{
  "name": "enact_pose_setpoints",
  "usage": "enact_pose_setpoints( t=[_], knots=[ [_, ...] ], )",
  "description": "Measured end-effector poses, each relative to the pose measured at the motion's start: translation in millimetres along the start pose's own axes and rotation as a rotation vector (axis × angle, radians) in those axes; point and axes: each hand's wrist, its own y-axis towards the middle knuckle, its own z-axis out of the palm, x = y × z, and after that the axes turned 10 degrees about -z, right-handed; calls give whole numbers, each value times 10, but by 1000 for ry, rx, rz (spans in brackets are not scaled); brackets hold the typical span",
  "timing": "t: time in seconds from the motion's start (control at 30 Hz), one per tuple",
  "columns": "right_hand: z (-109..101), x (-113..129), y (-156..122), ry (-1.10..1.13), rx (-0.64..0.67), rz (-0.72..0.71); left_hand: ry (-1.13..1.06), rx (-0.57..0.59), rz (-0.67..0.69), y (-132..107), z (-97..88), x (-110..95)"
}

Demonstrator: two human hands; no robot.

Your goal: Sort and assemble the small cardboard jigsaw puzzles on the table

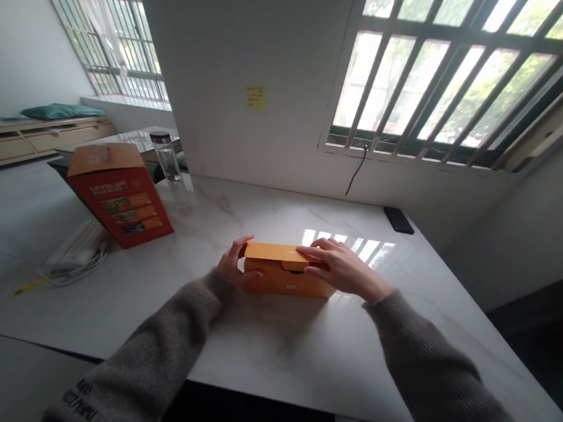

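A small orange cardboard box [269,280] rests on the white marble-patterned table in front of me. Its lid flap lies over the top, with a tab at the front edge above a dark notch. My left hand [234,263] grips the box's left end, thumb on the front face and fingers behind the corner. On the right, my right hand [339,265] lies over the lid, fingers on top and thumb at the front edge near the tab. The inside of the box is hidden.
A larger red puzzle box [125,208] stands at the left, beside a glass bottle [166,157]. A white power strip with its cable [78,253] lies in front of it. A black phone [398,220] is at the back right. The table [265,364] meets a wall behind.
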Motion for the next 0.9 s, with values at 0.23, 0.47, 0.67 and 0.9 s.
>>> enact_pose_setpoints(
  t=[0.23, 0.47, 0.67, 0.9],
  knots=[
    [10, -17, 160, -24, 83, -86, 47, 3, 183, 59, -34, -27],
    [88, 81, 91, -115, 27, -52, 38, -1, 238, 49, -49, -74],
    [102, 271, 19, -192, -1, -38, 52, -8, 250, 21, -40, -108],
    [121, 329, -15, -208, 10, -64, 98, -5, 232, 11, -56, -163]
  ],
)
